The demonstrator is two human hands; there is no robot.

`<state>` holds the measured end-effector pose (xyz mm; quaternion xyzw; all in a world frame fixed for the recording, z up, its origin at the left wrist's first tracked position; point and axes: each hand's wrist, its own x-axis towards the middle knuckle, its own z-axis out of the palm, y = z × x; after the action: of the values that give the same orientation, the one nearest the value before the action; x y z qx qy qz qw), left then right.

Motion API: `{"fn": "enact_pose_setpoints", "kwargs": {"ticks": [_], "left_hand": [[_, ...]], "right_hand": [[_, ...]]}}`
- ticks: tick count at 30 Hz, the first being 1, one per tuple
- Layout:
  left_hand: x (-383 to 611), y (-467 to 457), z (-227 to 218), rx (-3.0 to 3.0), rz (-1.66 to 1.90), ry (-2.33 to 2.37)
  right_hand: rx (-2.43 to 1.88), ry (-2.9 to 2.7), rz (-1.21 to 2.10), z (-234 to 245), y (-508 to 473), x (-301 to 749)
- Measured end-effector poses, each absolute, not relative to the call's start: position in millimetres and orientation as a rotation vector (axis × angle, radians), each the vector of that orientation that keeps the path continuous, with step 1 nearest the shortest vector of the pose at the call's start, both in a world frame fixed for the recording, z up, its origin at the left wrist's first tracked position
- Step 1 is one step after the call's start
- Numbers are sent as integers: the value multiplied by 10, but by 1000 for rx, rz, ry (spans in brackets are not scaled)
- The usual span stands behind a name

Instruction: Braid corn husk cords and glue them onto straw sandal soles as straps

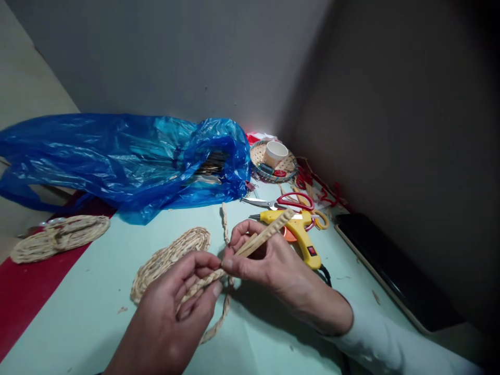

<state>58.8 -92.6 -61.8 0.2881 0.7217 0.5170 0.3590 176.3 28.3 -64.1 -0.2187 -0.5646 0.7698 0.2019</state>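
Note:
A braided straw cord [201, 285] runs through my left hand [172, 307], whose fingers are closed around it. My right hand [265, 258] pinches the cord's end, where flat loose straw strips [267, 233] stick out up and to the right. The two hands nearly touch at the fingertips. Part of the braid [221, 319] hangs below them, and another piece [224, 221] lies just beyond. Behind my left hand an oval woven straw sole [172, 255] lies on the pale green table, partly covered by that hand.
A yellow glue gun [300, 232] and red-handled scissors [295, 201] lie beyond my right hand. A blue plastic bag [128, 156] stretches along the back. One more woven sole [60, 238] is at left. A round basket [258, 169] holds a white cup [276, 151]. A black phone-like slab [390, 271] is at right.

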Motion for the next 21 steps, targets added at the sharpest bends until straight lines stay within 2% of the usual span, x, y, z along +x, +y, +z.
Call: {"fn": "enact_pose_setpoints", "kwargs": {"ticks": [7, 14, 21], "left_hand": [[450, -939, -627, 685, 1174, 1675], [455, -949, -656, 969, 1170, 1878], [411, -974, -690, 652, 1250, 1685]], "right_hand": [[-609, -1546, 2202, -644, 321, 1785], [-532, -1459, 2303, -625, 287, 1813], [-563, -1456, 2258, -665, 368, 1764]]}}
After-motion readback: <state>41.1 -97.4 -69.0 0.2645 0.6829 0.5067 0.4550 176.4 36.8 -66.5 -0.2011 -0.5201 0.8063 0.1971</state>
